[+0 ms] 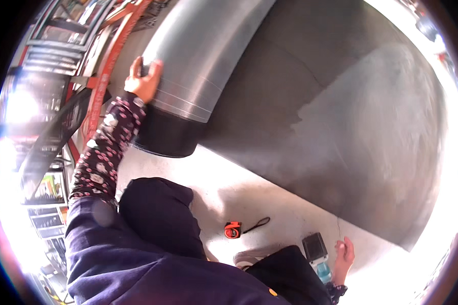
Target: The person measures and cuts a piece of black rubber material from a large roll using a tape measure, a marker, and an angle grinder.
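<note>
A shiny grey metal sheet (196,56) lies curled at the upper middle, with thin pale lines across its lower part. My left hand (145,81) is at its left edge, fingers and thumb bent around that edge. Below the shiny part is a black rolled end (168,134). A broad dark grey sheet (310,132) spreads flat to the right. Near that sheet's lower edge, my right hand (344,259) has loosely bent fingers and nothing visible in them. Beside it are a small dark square-faced object (315,246) and a turquoise object (324,272), kind unclear.
An orange and black tape measure (232,230) with a dark wrist strap (259,223) lies on the pale floor (285,216) between my legs and the sheet. Along the left stand an orange-red rack beam (104,76) and metal frames (56,51).
</note>
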### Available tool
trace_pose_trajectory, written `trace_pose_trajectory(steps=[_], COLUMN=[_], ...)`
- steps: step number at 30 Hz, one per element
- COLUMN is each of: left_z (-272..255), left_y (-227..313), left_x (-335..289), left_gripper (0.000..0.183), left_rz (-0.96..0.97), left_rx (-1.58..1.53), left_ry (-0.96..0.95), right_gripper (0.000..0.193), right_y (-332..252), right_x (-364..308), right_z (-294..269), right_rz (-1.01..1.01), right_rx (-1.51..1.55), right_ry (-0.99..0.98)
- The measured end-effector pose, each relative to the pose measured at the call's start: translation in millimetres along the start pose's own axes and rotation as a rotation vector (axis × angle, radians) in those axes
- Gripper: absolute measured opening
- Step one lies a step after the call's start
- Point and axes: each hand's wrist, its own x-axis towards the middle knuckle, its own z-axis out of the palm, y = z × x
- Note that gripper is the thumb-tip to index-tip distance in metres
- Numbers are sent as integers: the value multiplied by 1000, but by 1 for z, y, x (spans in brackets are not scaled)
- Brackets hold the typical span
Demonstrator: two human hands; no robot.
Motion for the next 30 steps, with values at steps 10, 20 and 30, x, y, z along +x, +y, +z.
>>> trace_pose_trajectory(steps=[10,20,30], left_z=[30,67,114], left_y=[-11,-31,-79], left_x=[-28,-52,-59], left_gripper=[76,85,78], left_rz=[-626,-997,-1093], left_rx=[-611,-635,-617], left_ry=[307,165,209], right_gripper=[31,34,36], right_y=[-26,-5,-3], right_x=[27,26,38], right_z=[17,14,47], right_rz=[-161,-151,-90], right_rx=[-49,-79,-36], right_ry=[-68,-54,-45])
